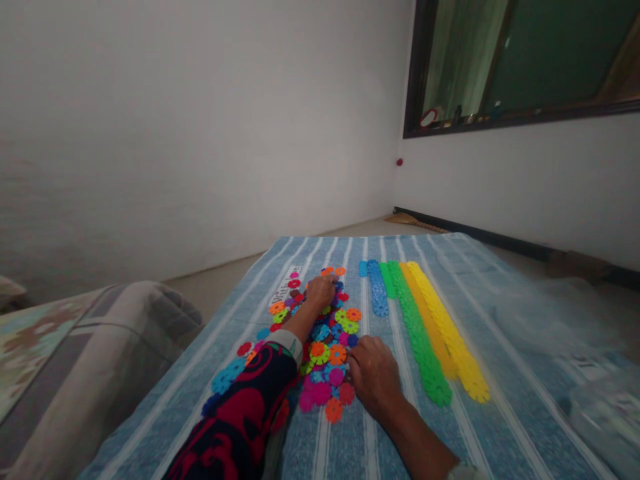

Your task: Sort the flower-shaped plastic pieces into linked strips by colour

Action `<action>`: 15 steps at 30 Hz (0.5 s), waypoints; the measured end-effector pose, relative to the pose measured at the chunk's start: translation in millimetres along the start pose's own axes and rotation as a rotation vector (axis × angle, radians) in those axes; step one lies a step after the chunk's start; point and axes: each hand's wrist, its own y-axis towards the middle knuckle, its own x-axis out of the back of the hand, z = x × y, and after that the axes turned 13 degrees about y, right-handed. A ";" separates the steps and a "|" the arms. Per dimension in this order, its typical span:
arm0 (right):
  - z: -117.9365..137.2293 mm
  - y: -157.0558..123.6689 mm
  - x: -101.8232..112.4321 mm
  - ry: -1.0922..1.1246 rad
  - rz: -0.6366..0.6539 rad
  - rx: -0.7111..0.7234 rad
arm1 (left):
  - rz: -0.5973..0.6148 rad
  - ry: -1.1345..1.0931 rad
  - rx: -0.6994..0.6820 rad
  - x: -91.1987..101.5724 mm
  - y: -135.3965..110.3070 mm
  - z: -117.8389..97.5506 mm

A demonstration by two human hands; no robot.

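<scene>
A loose heap of flower-shaped plastic discs in many colours lies on the striped cloth. Over its far end is my left hand, palm down, its fingers bent and drawn together among the discs. My right hand rests against the heap's right side, fingers curled, tips close to a dark blue disc. What either hand pinches is too small or hidden to make out. Right of the heap, discs lie overlapped by colour in long rows: a short blue row, a green row, an orange row and a yellow row.
A blue-and-white striped cloth covers the surface. Clear plastic packaging lies at the right edge. A printed white strip shows beside the heap. To the left is a grey draped cover; white walls and a window stand beyond.
</scene>
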 end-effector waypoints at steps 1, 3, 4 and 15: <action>-0.5 -0.1 -0.4 0.000 0.001 0.001 | 0.004 -0.011 -0.015 0.5 -0.6 2.9; -1.6 -0.2 -1.5 0.003 0.007 0.005 | 0.010 -0.036 -0.032 2.1 -0.7 9.0; -2.1 -0.2 -2.0 0.005 0.010 0.008 | 0.011 -0.048 -0.030 3.1 0.0 11.9; 0.3 -0.3 -0.2 0.028 -0.003 -0.009 | -0.003 -0.045 0.146 -1.7 27.2 9.6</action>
